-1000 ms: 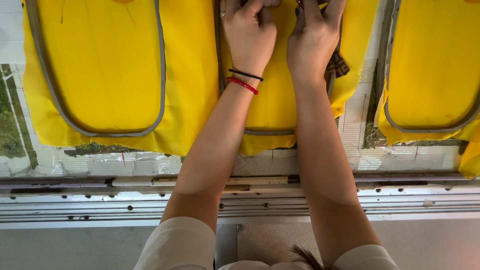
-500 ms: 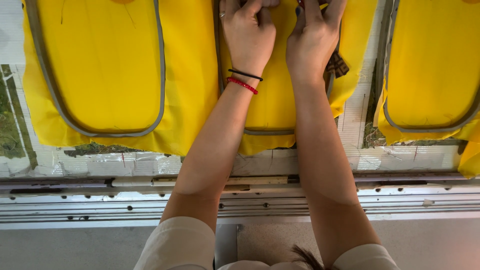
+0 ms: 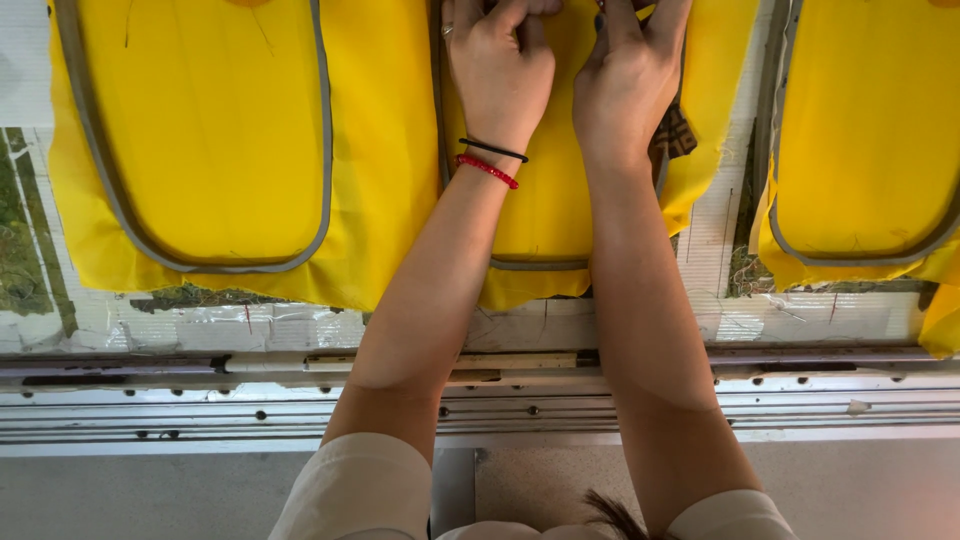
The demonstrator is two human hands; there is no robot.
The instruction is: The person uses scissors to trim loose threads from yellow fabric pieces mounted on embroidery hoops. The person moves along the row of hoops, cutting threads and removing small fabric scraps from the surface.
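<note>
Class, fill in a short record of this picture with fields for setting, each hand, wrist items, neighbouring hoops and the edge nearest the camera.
Setting: three pieces of yellow fabric stretched in grey hoops on a worktable, seen from above
Left hand: fingers curled, resting on the middle hoop's yellow fabric
Right hand: pressed on the same fabric, fingertips at the top edge of the view
Wrist items: black band and red bead bracelet on the left wrist
Neighbouring hoops: left hoop and right hoop, untouched
Near edge: metal rail with screws
</note>
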